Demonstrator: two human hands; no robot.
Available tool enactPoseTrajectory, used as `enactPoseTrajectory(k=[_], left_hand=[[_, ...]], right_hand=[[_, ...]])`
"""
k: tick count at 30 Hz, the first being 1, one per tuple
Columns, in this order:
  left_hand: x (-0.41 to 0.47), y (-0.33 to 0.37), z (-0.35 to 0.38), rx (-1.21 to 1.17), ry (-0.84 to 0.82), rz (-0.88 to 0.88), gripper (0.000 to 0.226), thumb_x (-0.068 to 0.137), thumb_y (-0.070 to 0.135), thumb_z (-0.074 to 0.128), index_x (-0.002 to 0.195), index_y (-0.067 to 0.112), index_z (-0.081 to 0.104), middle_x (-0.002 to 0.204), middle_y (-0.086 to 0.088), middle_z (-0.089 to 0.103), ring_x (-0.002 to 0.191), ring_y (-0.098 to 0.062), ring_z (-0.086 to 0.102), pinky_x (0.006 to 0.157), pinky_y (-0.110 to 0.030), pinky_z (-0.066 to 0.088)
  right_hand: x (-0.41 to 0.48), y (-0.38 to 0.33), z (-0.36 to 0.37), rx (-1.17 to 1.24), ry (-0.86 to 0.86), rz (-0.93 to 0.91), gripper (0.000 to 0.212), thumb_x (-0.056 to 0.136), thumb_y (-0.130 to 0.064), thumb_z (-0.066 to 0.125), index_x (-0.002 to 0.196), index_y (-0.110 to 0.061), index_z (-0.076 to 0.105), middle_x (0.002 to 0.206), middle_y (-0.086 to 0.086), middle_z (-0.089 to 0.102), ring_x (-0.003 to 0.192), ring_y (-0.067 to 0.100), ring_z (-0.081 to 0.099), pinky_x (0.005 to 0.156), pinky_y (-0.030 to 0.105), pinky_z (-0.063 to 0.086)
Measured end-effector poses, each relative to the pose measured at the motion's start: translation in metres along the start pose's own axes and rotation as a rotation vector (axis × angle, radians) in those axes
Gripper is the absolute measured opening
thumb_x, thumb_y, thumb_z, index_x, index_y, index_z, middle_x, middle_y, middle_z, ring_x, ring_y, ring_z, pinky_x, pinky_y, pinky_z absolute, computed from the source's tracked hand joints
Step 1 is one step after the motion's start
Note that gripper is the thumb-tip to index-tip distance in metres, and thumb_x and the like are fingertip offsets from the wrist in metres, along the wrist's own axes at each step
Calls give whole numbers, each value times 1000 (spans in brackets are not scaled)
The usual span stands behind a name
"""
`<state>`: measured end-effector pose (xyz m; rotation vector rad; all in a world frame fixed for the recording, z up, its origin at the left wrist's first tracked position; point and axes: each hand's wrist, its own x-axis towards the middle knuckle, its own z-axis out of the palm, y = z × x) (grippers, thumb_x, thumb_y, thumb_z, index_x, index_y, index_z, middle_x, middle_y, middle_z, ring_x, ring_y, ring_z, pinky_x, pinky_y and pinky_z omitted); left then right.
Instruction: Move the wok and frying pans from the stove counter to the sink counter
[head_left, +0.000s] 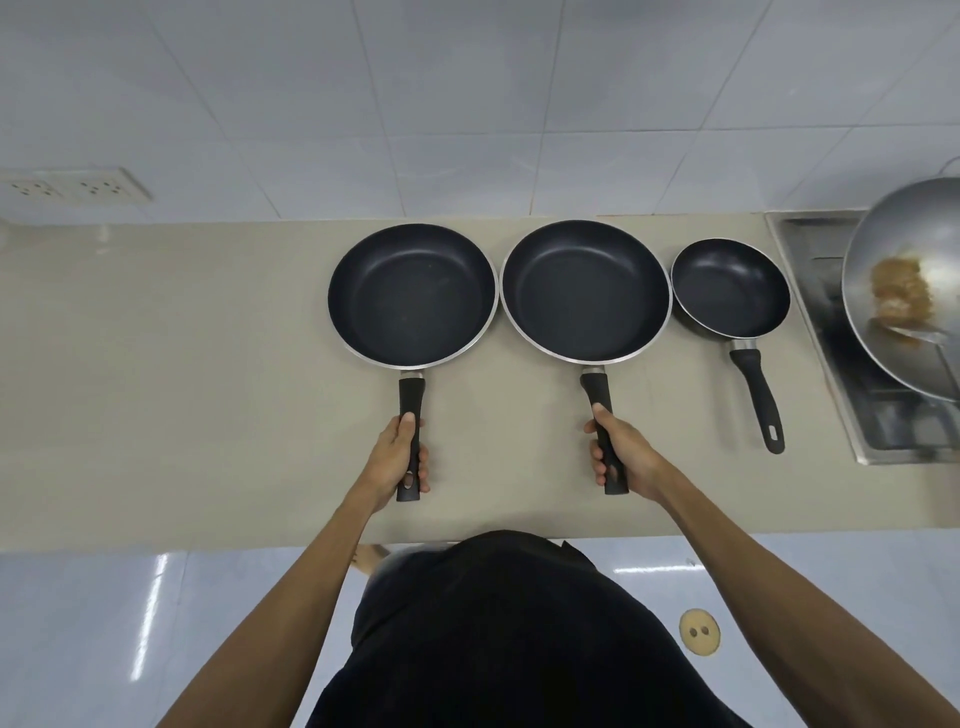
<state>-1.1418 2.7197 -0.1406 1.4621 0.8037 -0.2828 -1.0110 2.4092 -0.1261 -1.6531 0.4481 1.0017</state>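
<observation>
Three black non-stick frying pans stand in a row on the beige counter (156, 364), handles pointing toward me. My left hand (397, 457) is wrapped around the handle of the left frying pan (410, 293). My right hand (621, 457) grips the handle of the middle frying pan (584, 288). Both pans rest flat on the counter, rims almost touching. The small frying pan (730, 286) sits to their right, untouched. A steel wok (904, 249) with brown food and a spatula in it sits on the stove at the far right, partly cut off by the frame edge.
The steel stove top (831, 332) is set into the counter at the right. A wall socket (72, 184) is on the tiled wall at the left. The counter's front edge runs just ahead of my body, with glossy floor and a drain cover (700, 631) below.
</observation>
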Motion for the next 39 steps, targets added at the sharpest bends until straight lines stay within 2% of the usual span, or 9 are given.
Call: enactPoseTrajectory(k=[6, 13, 19, 23, 26, 28, 30, 32, 39], left_hand=[[-9, 4, 2, -107, 10, -94, 53, 105, 53, 32, 110, 4, 54, 60, -7, 59, 43, -20, 56, 42, -33, 53], [-28, -10, 4, -56, 12, -102, 55, 104, 56, 31, 112, 8, 56, 65, -7, 62, 46, -19, 60, 45, -34, 56], [-51, -24, 0, 51, -27, -61, 51, 105, 50, 37, 121, 4, 53, 78, -11, 62, 50, -21, 62, 47, -35, 57], [-76, -36, -10, 215, -68, -20, 54, 103, 52, 42, 124, 4, 52, 95, -13, 65, 59, -21, 64, 49, -33, 56], [-94, -42, -17, 384, -71, 34, 53, 102, 50, 47, 130, 6, 49, 122, -15, 59, 82, -24, 65, 61, -34, 56], [-104, -44, -23, 525, -41, 90, 54, 101, 46, 52, 134, 3, 49, 132, -18, 56, 102, -27, 61, 79, -33, 52], [-113, -44, -32, 684, -9, 139, 61, 100, 45, 55, 140, 0, 47, 140, -21, 52, 123, -31, 55, 99, -34, 44], [-123, -40, -41, 805, 10, 178, 68, 98, 49, 55, 145, 1, 44, 146, -23, 47, 133, -35, 48, 110, -39, 38], [-163, -16, -45, 1130, 57, 298, 82, 94, 67, 45, 155, 13, 32, 160, -16, 33, 146, -36, 27, 115, -50, 27]], right_hand=[[-9, -4, 0, -11, 29, 18, 51, 98, -59, 46, 100, -8, 52, 59, 8, 56, 43, 25, 51, 45, 31, 49], [-27, 9, 5, 40, 89, -14, 49, 102, -54, 41, 102, -8, 56, 72, 12, 60, 47, 23, 55, 52, 33, 54], [-55, 39, 6, -24, 127, -73, 44, 101, -52, 46, 105, -9, 57, 78, 10, 65, 50, 21, 61, 53, 33, 57], [-75, 59, 10, -111, 162, -98, 44, 99, -49, 54, 118, -9, 52, 89, 12, 69, 57, 23, 64, 54, 34, 58], [-90, 73, 13, -212, 226, -153, 53, 96, -49, 58, 127, -7, 46, 103, 16, 68, 77, 29, 67, 66, 42, 61], [-102, 79, 11, -359, 272, -187, 63, 95, -52, 58, 135, -6, 42, 117, 18, 62, 98, 32, 64, 80, 46, 60], [-114, 83, 4, -552, 287, -212, 72, 95, -56, 54, 143, -4, 37, 131, 21, 56, 116, 36, 58, 96, 43, 50], [-126, 83, -4, -695, 296, -253, 77, 97, -55, 51, 148, 0, 34, 141, 26, 52, 128, 39, 51, 102, 39, 40], [-170, 64, -25, -1031, 419, -390, 76, 99, -60, 40, 148, -1, 39, 151, 26, 44, 139, 41, 37, 111, 51, 35]])
